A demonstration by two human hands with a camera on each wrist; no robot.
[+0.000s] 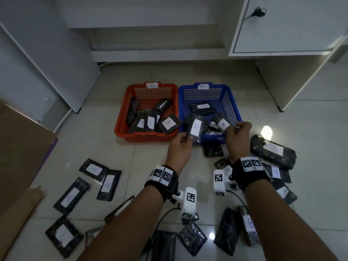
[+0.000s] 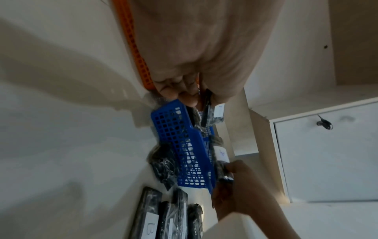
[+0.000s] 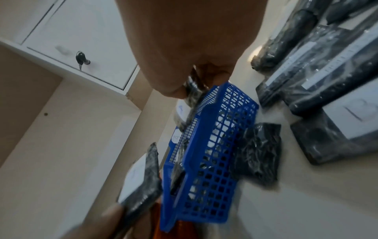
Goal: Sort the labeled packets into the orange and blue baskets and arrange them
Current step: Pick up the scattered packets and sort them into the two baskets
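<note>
Just then I saw each hand pinching an A-labeled packet over the blue basket (image 1: 228,102): left hand (image 1: 179,146) one packet (image 1: 194,129), right hand (image 1: 238,135) another (image 1: 221,122).

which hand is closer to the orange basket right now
Left. The left hand holds a packet just past the orange basket's near right corner; the right hand is farther off, over the blue basket.

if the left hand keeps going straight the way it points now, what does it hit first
Probably the blue plastic mesh basket. The left hand pinches a black plastic-wrapped packet with a white "A" label already over the basket's near-left corner, so that packet would likely meet the packets inside first. Depth is unclear.
</note>
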